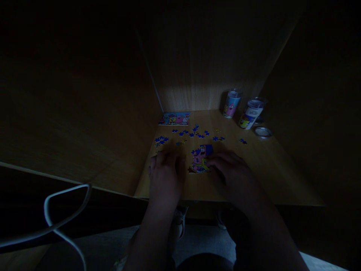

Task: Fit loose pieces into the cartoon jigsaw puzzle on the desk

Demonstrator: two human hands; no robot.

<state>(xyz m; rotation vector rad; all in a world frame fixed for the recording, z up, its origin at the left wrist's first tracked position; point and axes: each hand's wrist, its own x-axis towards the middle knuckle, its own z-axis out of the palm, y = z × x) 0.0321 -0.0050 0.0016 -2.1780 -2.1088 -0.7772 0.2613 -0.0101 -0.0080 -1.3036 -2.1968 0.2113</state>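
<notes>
A partly joined jigsaw patch [200, 160] with a pink cartoon figure lies on the wooden desk [270, 165]. My right hand [229, 171] rests at its right edge, fingers curled against the pieces. My left hand [166, 169] lies palm down to the left of the patch, fingers stretched forward over the desk. Several loose blue pieces [197, 133] are scattered beyond both hands, with a small cluster [161, 140] at the far left. The scene is very dark.
A cartoon reference picture [175, 119] leans at the back wall. Two printed tins [231, 103] [251, 113] stand at the back right, a round lid [263, 132] beside them. Wooden partitions enclose the desk. A white cable [66, 210] loops at lower left.
</notes>
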